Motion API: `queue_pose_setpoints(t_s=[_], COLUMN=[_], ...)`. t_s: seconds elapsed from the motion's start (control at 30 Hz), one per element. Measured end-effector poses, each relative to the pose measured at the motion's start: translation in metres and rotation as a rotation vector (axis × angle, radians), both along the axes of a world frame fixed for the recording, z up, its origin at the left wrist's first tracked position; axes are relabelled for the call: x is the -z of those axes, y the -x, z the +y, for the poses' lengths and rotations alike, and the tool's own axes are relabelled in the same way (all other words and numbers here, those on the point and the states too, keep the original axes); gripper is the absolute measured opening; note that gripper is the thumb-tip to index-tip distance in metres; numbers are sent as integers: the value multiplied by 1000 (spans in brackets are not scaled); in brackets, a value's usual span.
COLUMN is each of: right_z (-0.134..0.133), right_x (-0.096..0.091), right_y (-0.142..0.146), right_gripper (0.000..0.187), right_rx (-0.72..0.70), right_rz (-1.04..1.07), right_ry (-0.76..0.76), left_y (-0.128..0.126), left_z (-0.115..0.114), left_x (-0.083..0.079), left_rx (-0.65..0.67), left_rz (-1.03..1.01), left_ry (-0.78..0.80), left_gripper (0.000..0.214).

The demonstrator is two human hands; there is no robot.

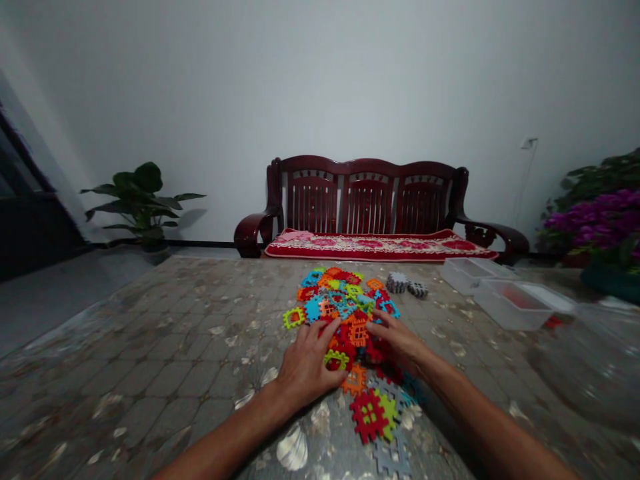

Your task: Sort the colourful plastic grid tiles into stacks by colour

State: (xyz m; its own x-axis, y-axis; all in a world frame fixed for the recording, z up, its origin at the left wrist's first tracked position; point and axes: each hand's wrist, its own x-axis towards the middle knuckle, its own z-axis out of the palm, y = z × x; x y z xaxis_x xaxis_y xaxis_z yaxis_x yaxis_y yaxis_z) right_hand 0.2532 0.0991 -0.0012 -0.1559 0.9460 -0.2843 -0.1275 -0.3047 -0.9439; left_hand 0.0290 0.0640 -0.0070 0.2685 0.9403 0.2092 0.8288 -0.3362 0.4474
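A heap of flat, notched plastic building tiles (345, 300) in red, orange, blue, green and yellow lies on the patterned table (165, 353). My left hand (305, 363) rests on the heap's near left side, fingers spread and curled over the pieces, thumb beside a yellow-green tile (337, 360). My right hand (395, 340) lies on the right side, fingers stretched over red and orange tiles (357, 331). Neither hand lifts a piece. More tiles, red and green (373, 413), trail toward me between my forearms.
Two grey assembled tile blocks (406, 285) sit behind the heap. Clear plastic boxes (517, 303) stand at the right. Beyond the table are a dark wooden bench (370, 200) with a red cushion, a potted plant (143, 200) at left and purple flowers (600, 217) at right.
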Motion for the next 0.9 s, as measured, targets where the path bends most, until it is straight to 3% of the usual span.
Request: queue_pose_setpoints(t_s=[0.2, 0.57, 0.73, 0.9], right_z=[-1, 3, 26, 63], right_x=[-9, -22, -34, -41], right_y=[9, 17, 11, 15], right_gripper=[63, 33, 30, 24], right_rx=[-72, 19, 61, 67], right_rz=[71, 133, 123, 111], right_ry=[47, -71, -113, -135], left_y=[-11, -37, -39, -35], left_z=[3, 16, 39, 71], left_x=[-10, -26, -38, -52], left_rx=[-6, 14, 59, 13], left_rz=[25, -59, -81, -43], left_ry=[-31, -5, -62, -79], left_gripper=[78, 75, 75, 77])
